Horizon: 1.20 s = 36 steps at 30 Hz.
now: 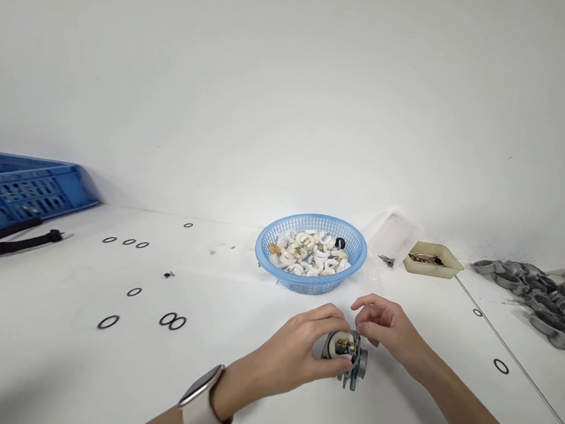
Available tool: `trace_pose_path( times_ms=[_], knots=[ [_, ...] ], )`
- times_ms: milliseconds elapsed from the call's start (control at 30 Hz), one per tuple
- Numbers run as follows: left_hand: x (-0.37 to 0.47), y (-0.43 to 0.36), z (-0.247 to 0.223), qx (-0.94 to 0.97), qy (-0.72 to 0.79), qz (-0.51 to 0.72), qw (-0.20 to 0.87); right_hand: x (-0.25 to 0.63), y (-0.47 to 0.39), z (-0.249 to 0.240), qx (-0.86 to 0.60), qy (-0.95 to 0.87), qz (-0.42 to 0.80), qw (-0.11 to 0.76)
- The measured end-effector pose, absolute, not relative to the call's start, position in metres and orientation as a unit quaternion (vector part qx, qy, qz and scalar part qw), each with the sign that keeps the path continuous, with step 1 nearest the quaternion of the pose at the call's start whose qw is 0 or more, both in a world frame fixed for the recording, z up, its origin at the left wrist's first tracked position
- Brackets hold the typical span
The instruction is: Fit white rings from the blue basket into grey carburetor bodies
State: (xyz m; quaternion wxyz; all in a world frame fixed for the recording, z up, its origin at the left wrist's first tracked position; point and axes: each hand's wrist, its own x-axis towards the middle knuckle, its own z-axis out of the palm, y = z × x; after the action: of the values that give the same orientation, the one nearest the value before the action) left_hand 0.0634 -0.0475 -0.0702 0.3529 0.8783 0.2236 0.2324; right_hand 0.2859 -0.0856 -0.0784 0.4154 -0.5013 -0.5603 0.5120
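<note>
My left hand (303, 342) is wrapped round a small grey metal carburetor (361, 363), thumb on the near side and fingers over the far side. It lies with its open underside up, showing a white float (334, 346) and brass parts in the middle. At its upper right edge is my right hand (385, 325), thumb and fingers curled close together. Whatever lies between those fingertips is too small to make out. Beyond the hands stands a light blue basket (309, 281) of white U-shaped floats (304, 240).
Black O-rings (108, 322) lie scattered on the white table. At back right are a clear plastic tray (393, 238), small pins (387, 261), a cream tray (430, 268) and grey metal bowls (546, 301). A blue crate (41, 194) and a black strap (22, 243) sit left.
</note>
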Motion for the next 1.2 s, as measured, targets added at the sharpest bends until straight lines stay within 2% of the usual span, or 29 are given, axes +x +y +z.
trace_pose_path(
  times_ms=[500, 867, 1033, 1200],
  knots=[
    [0.066, -0.049, -0.081, 0.904, 0.216, 0.255, 0.266, 0.279, -0.090, -0.079, -0.507, -0.591, 0.467, 0.420],
    [0.064, -0.048, -0.085, 0.884, 0.222, 0.269, 0.311, 0.279, -0.093, -0.076, -0.508, -0.607, 0.459, 0.403],
    [0.066, -0.049, -0.085, 0.880, 0.225, 0.286, 0.305, 0.280, -0.099, -0.069, -0.504, -0.649, 0.425, 0.379],
    [0.067, -0.050, -0.084, 0.879, 0.232, 0.285, 0.305, 0.284, -0.105, -0.063, -0.497, -0.710, 0.386, 0.317]
  ],
)
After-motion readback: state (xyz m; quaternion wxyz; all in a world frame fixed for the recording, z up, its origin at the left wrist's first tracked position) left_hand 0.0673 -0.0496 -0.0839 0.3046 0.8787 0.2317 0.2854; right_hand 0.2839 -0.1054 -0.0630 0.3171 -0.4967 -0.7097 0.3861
